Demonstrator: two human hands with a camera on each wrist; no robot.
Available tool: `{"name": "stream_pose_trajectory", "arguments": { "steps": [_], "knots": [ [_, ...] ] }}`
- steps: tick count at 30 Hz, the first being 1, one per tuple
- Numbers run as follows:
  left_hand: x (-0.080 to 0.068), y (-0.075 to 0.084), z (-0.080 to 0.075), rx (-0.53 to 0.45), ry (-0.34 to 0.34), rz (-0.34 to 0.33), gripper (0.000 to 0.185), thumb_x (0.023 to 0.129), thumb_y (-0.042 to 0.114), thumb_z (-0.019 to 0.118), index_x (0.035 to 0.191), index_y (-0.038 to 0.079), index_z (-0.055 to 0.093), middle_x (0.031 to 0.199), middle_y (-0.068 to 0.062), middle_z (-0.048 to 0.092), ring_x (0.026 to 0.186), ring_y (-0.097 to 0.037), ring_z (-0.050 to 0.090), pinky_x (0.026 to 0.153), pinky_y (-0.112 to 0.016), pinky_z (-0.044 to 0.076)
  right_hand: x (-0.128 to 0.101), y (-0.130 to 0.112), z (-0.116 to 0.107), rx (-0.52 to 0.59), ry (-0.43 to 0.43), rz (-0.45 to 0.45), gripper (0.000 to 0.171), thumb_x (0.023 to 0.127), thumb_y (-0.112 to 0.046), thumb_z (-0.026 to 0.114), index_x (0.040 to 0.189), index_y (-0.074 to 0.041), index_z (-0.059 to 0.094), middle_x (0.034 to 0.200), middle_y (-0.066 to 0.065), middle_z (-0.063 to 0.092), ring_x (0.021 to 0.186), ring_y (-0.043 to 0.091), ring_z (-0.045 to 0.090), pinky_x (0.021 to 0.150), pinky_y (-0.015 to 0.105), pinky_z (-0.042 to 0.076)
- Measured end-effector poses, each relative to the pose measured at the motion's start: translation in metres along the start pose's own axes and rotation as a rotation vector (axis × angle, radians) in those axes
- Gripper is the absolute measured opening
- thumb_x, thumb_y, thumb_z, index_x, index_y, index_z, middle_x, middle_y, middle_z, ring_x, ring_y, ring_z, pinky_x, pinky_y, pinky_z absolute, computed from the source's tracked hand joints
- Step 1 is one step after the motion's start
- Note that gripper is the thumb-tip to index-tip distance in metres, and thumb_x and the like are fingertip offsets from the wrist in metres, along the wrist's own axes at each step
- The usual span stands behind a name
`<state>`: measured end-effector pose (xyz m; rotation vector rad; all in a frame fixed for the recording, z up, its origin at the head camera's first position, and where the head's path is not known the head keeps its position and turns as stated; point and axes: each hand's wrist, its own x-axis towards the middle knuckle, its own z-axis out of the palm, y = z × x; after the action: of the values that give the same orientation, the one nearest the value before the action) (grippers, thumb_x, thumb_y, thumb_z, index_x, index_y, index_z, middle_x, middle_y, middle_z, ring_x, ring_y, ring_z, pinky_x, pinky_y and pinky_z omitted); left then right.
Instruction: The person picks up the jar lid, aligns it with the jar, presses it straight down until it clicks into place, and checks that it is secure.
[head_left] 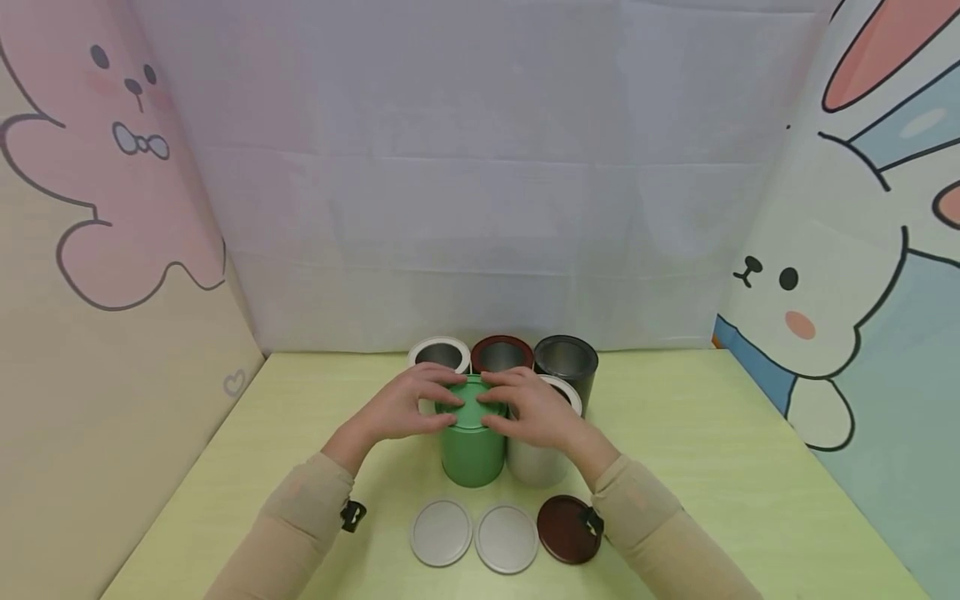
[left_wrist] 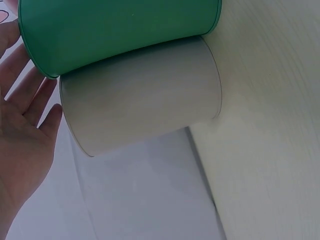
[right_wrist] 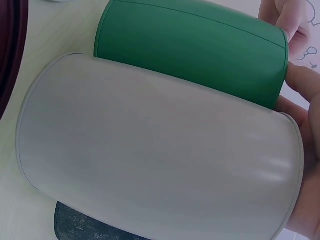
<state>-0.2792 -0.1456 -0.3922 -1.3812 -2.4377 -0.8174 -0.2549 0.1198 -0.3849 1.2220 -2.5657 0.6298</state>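
Left hand: I see the left hand (head_left: pixel 408 406) on the left of the green lid (head_left: pixel 470 406), fingertips on its top and rim; the fingers look loosely bent, and in the left wrist view the palm (left_wrist: pixel 22 145) is flat and spread.
Right hand: the right hand (head_left: pixel 528 406) is on the right of the same lid, fingers lightly curved on it; the wrist view shows its fingertips (right_wrist: pixel 290 20) at the can's upper edge.
Green can: the green cylindrical metal can (head_left: pixel 472 450) stands upright near the table's middle, lid on top.
Silver can: a plain silver cylindrical can (head_left: pixel 536 462) stands touching the green one on its right, partly under my right wrist.
Far row: a white-rimmed open can (head_left: pixel 439 354), a dark-red-rimmed open can (head_left: pixel 502 354) and a black open can (head_left: pixel 566 362), side by side.
Near row: two flat silver round lids (head_left: pixel 441 532) (head_left: pixel 506 537) and one dark red round lid (head_left: pixel 567 529) lying on the pale yellow-green table (head_left: pixel 750 467).
Writing: no readable labels on any can.
Walls: cartoon rabbit panels left (head_left: pixel 112 167) and right (head_left: pixel 825 292).
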Motion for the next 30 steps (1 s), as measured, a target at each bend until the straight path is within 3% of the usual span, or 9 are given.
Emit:
{"name": "stream_pose_trajectory", "arguments": {
  "steps": [10, 20, 30],
  "knots": [
    [-0.005, 0.005, 0.009, 0.022, 0.12, 0.059, 0.037, 0.081, 0.016, 0.081, 0.115, 0.003, 0.072, 0.114, -0.006, 0.067, 0.11, -0.024, 0.058, 0.096, -0.041, 0.047, -0.006, -0.003, -0.003, 0.02, 0.142, -0.055, 0.032, 0.089, -0.023, 0.075, 0.117, -0.006, 0.073, 0.127, 0.011, 0.065, 0.118, 0.029, 0.055, 0.099, 0.044, 0.045],
    [-0.012, 0.02, 0.01, 0.056, 0.15, 0.067, 0.049, 0.079, 0.017, 0.082, 0.123, 0.002, 0.066, 0.119, -0.005, 0.066, 0.113, -0.024, 0.056, 0.098, -0.041, 0.045, -0.023, -0.006, -0.002, 0.021, 0.305, -0.172, 0.038, 0.079, -0.017, 0.083, 0.114, -0.005, 0.073, 0.111, 0.005, 0.07, 0.105, 0.025, 0.06, 0.095, 0.041, 0.046],
    [-0.031, 0.031, 0.006, 0.092, 0.165, 0.067, 0.06, 0.077, 0.018, 0.083, 0.131, 0.002, 0.061, 0.129, -0.011, 0.06, 0.12, -0.028, 0.054, 0.101, -0.043, 0.045, -0.045, -0.014, -0.003, 0.044, 0.322, -0.187, 0.043, 0.083, -0.02, 0.08, 0.123, -0.006, 0.068, 0.117, 0.003, 0.069, 0.11, 0.025, 0.059, 0.097, 0.039, 0.045]
  ]
}}
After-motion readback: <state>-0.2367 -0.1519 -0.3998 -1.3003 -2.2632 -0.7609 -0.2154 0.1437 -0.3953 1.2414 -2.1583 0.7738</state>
